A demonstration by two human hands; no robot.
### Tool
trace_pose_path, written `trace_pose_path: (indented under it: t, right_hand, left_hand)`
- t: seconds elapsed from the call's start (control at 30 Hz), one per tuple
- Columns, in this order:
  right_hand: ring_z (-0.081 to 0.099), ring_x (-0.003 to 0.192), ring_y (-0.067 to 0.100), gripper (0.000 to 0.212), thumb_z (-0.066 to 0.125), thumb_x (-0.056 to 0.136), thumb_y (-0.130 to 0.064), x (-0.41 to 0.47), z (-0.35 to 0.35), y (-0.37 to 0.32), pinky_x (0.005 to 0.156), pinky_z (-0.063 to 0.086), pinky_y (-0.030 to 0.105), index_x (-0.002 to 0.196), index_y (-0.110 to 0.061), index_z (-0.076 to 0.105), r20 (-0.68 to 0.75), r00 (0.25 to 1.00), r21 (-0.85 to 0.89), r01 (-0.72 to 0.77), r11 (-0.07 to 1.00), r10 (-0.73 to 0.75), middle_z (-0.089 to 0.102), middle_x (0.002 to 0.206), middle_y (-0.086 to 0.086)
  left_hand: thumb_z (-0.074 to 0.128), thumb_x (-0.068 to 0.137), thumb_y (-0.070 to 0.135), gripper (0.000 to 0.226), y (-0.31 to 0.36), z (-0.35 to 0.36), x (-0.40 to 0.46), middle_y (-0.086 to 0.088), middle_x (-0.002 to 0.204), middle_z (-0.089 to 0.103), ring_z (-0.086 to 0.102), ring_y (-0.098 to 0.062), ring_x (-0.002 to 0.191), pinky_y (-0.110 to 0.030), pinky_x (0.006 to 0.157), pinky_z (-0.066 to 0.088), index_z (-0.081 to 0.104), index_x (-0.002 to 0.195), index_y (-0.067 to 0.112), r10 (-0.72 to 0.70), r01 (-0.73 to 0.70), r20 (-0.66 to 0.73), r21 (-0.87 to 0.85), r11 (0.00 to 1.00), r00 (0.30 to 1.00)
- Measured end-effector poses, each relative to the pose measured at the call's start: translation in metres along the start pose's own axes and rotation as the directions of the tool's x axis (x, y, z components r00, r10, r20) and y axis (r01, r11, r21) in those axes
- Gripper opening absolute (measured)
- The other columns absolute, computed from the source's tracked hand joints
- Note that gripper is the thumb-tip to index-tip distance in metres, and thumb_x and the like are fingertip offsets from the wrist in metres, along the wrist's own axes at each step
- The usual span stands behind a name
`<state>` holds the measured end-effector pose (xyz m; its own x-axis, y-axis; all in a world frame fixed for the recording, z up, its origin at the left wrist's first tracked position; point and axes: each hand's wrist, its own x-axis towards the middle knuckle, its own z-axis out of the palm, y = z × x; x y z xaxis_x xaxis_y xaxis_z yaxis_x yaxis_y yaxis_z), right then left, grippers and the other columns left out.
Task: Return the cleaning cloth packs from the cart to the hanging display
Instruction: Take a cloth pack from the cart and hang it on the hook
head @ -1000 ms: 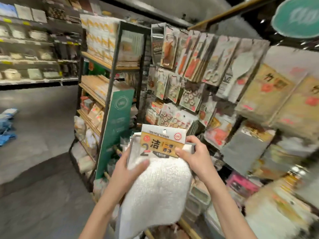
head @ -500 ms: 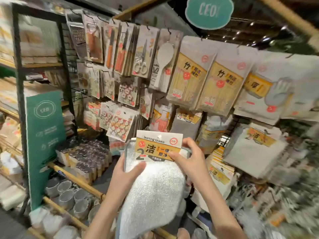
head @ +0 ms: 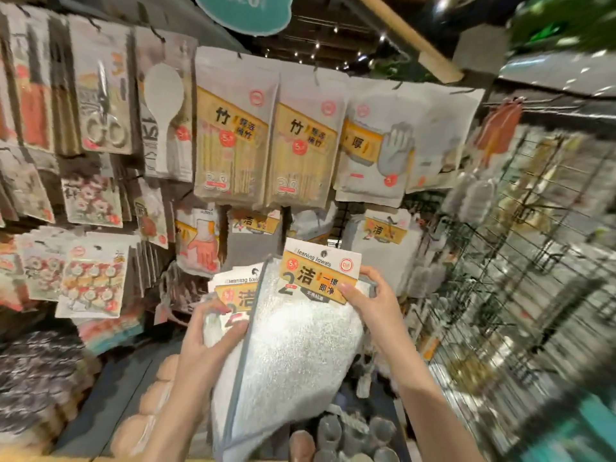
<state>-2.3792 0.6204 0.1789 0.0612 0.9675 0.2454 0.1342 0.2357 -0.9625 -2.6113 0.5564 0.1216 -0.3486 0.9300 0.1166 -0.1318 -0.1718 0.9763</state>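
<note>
I hold two white cleaning cloth packs in front of the hanging display (head: pixel 300 228). My right hand (head: pixel 373 301) pinches the front pack (head: pixel 300 345) at its yellow and white header card, thumb on the card. A second pack (head: pixel 233 295) now peeks out behind and to the left; my left hand (head: pixel 213 335) grips it, with the thumb on the cloth's left edge. More of the same packs hang on hooks just above, one grey (head: pixel 253 235) and one white (head: pixel 386 241).
Bamboo skewer bags (head: pixel 230 145), glove packs (head: pixel 376 151), a rice paddle (head: pixel 163 108) and scissors (head: pixel 103 95) hang higher up. A black wire grid rack (head: pixel 533 261) stands at the right. Cups and jars (head: pixel 350 435) sit on the shelf below my hands.
My view swung right toward the hanging display. The two packs have fanned apart, the rear one now showing at the left, and both hands rose closer to the hooks.
</note>
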Motion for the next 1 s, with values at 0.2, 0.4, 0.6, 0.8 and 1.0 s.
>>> trace_pose_path:
  t: [0.2, 0.4, 0.6, 0.8, 1.0]
  right_hand:
    - [0.063, 0.093, 0.014, 0.024, 0.066, 0.085, -0.010, 0.033, -0.056, 0.016, 0.080, 0.051, 0.029, 0.096, -0.029, 0.056, -0.134, 0.990, -0.070, -0.044, 0.997, 0.034, 0.063, 0.103, -0.004]
    - [0.057, 0.101, 0.017, 0.041, 0.059, 0.090, -0.007, 0.086, -0.110, 0.040, 0.079, 0.046, 0.024, 0.129, -0.013, 0.047, -0.270, 0.959, -0.043, -0.099, 0.994, 0.084, 0.056, 0.120, 0.003]
    - [0.053, 0.116, 0.022, 0.045, 0.060, 0.089, -0.008, 0.140, -0.131, 0.059, 0.100, 0.043, 0.039, 0.131, -0.016, 0.046, -0.267, 0.955, -0.058, -0.148, 0.987, 0.128, 0.050, 0.137, 0.007]
    - [0.052, 0.120, 0.024, 0.043, 0.060, 0.090, -0.011, 0.174, -0.137, 0.072, 0.104, 0.042, 0.047, 0.130, -0.017, 0.047, -0.239, 0.960, -0.025, -0.154, 0.988, 0.144, 0.051, 0.134, 0.006]
    - [0.059, 0.103, 0.019, 0.037, 0.058, 0.089, -0.003, 0.193, -0.138, 0.079, 0.080, 0.047, 0.026, 0.124, -0.015, 0.050, -0.235, 0.963, 0.026, -0.132, 0.991, 0.135, 0.060, 0.118, 0.005]
  left_hand:
    - [0.074, 0.078, 0.005, 0.035, -0.009, 0.035, 0.010, 0.013, 0.105, 0.066, 0.063, -0.021, 0.097, -0.041, 0.081, 0.050, 0.057, 0.082, 0.036, 0.006, -0.006, 0.021, 0.014, 1.000, 1.000]
    - [0.073, 0.078, 0.002, 0.038, -0.010, 0.070, 0.011, 0.017, 0.105, 0.062, 0.061, -0.013, 0.094, -0.033, 0.076, 0.047, 0.057, 0.079, 0.036, 0.049, -0.048, -0.067, 0.025, 0.999, 0.997]
    - [0.072, 0.080, 0.005, 0.036, -0.008, 0.095, 0.017, 0.016, 0.108, 0.061, 0.062, -0.027, 0.097, -0.051, 0.088, 0.050, 0.056, 0.081, 0.037, 0.035, -0.034, -0.124, 0.010, 0.999, 0.992]
    - [0.073, 0.079, 0.007, 0.037, -0.004, 0.112, 0.019, 0.036, 0.091, 0.060, 0.056, 0.010, 0.086, -0.023, 0.069, 0.041, 0.056, 0.082, 0.039, 0.112, -0.101, -0.147, 0.083, 0.991, 0.983]
    - [0.074, 0.079, 0.008, 0.036, -0.009, 0.120, 0.027, 0.036, 0.095, 0.057, 0.053, 0.012, 0.089, -0.025, 0.074, 0.039, 0.056, 0.083, 0.040, 0.139, -0.122, -0.164, 0.107, 0.987, 0.977]
